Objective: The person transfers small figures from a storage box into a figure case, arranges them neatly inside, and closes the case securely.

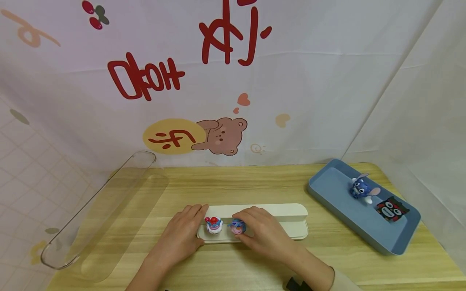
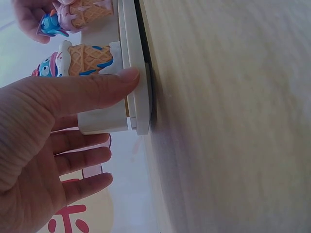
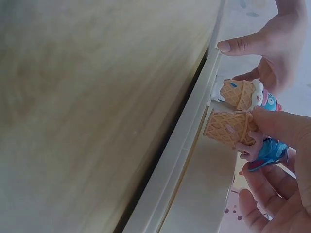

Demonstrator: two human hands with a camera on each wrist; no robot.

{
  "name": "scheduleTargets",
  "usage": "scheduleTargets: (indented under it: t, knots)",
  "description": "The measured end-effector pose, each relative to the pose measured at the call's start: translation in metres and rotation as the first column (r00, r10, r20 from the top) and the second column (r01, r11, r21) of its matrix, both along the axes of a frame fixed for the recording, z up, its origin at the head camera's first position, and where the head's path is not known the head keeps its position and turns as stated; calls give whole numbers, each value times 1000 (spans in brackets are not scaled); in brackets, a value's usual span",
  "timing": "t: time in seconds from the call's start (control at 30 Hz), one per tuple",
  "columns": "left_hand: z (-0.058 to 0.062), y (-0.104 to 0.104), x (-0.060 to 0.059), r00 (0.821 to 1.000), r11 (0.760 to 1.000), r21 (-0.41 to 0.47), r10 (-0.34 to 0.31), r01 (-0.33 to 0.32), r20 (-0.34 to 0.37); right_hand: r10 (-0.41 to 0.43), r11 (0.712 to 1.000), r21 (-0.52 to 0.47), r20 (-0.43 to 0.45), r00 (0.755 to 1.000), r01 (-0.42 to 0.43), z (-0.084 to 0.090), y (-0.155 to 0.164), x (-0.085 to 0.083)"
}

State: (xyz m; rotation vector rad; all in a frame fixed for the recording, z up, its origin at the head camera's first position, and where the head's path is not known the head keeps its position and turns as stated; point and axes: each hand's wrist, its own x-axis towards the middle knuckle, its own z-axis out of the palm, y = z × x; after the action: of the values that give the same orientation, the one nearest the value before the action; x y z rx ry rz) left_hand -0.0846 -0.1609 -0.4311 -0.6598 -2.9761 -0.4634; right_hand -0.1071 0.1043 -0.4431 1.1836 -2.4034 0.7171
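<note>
Right hand [image 1: 267, 234] pinching pink-and-blue ice-cream-cone figure [image 1: 237, 226] on white stand [image 1: 291, 220], left hand [image 1: 182, 236] flat, fingers straight, steadying stand beside second cone figure [image 1: 214, 224], blue tray [image 1: 327, 190] holding blue figurine [image 1: 361, 188] and black figurine [image 1: 391, 209].

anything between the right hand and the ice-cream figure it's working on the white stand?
No. The right hand already pinches the blue-and-pink cone figure on the white stand. The other cone figure stands beside it, toward the left hand, which presses the stand's end, not in the way.
</note>
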Motion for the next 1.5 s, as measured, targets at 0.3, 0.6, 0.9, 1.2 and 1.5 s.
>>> scheduleTargets:
  t: [0.3,0.6,0.9,1.2,1.5]
  knots:
    - [0,0,0,1000,1000,2,2,-2,2,-1,1000,15,-7,1000,2,-4,-2,-1]
    - [0,0,-1,1000,1000,2,4,-4,5,-8,1000,29,14,1000,7,-4,-2,-2]
    - [0,0,0,1000,1000,6,0,0,2,11,1000,4,27,1000,-11,-3,-3,-4]
    - [-1,-1,-1,1000,1000,1,-1,1,4,41,999,-24,48,998,-40,-6,-4,-5]
    - [0,0,-1,1000,1000,5,1,-1,14,30,1000,-7,7,1000,-30,-7,-3,-5]
